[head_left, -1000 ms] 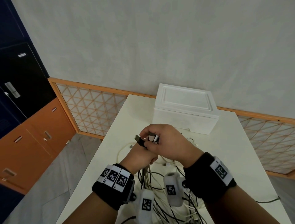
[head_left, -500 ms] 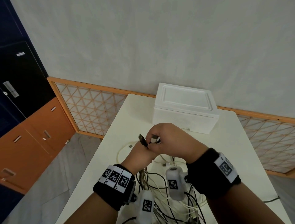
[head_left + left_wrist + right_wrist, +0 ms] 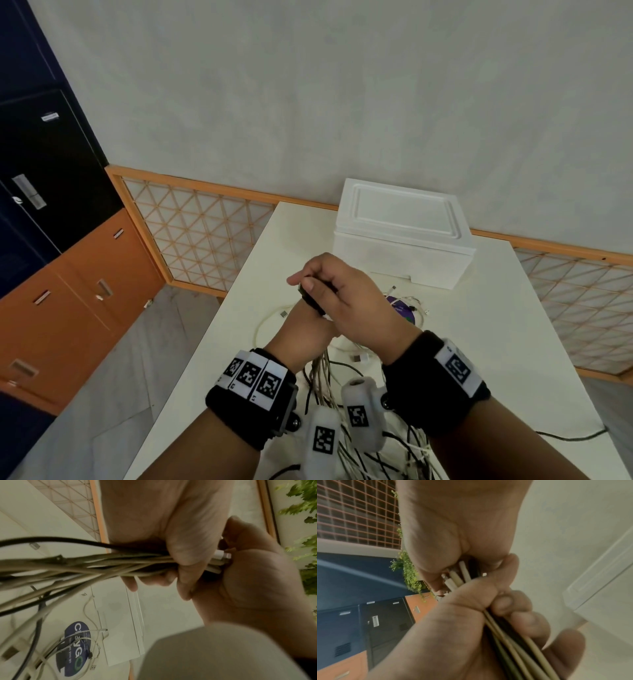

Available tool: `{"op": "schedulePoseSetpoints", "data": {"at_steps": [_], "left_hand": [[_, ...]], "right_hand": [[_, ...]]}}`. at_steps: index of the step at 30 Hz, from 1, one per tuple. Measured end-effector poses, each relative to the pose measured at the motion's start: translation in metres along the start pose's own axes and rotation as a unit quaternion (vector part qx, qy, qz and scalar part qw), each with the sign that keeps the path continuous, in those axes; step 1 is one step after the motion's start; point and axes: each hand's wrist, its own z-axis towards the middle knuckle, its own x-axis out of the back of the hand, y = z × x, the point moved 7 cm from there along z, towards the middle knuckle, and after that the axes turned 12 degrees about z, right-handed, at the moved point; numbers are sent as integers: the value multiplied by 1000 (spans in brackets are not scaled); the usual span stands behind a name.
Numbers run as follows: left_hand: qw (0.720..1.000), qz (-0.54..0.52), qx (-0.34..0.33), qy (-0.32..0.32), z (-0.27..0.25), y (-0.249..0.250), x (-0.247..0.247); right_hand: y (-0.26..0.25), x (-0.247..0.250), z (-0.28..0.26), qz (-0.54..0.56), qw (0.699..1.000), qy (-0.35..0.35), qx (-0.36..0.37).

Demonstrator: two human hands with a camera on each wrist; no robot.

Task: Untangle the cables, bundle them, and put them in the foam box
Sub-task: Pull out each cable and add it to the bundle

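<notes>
A bunch of beige, white and black cables (image 3: 102, 563) rises from the tangle on the white table (image 3: 513, 325). My left hand (image 3: 305, 330) grips this bunch just below its plug ends, fingers curled round it (image 3: 513, 615). My right hand (image 3: 346, 298) lies over the top and pinches the plug ends (image 3: 458, 577), with its thumb on a black plug (image 3: 310, 298). White plug tips (image 3: 221, 555) show between the two hands. The white foam box (image 3: 400, 233) stands shut with its lid on at the table's far end, behind the hands.
Loose thin white cables and a round purple sticker (image 3: 402, 308) lie between the hands and the box. More tangled cables (image 3: 387, 455) spread near the front edge. A black cable (image 3: 565, 438) trails off to the right. The table's left edge drops to the floor.
My right hand has closed down over the plug ends, so the black plug that stuck out to the left is now mostly under its thumb. The left hand keeps its grip.
</notes>
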Motion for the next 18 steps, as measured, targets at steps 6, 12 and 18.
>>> {"op": "schedulePoseSetpoints", "data": {"at_steps": [6, 12, 18], "left_hand": [[990, 97, -101, 35, -5, 22, -4], [977, 172, -120, -24, -5, 23, 6], [994, -70, -62, -60, -11, 13, 2]], "right_hand": [[-7, -9, 0, -89, 991, -42, 92], [-16, 0, -9, -256, 939, 80, 214], [2, 10, -4, 243, 966, -90, 9]]}}
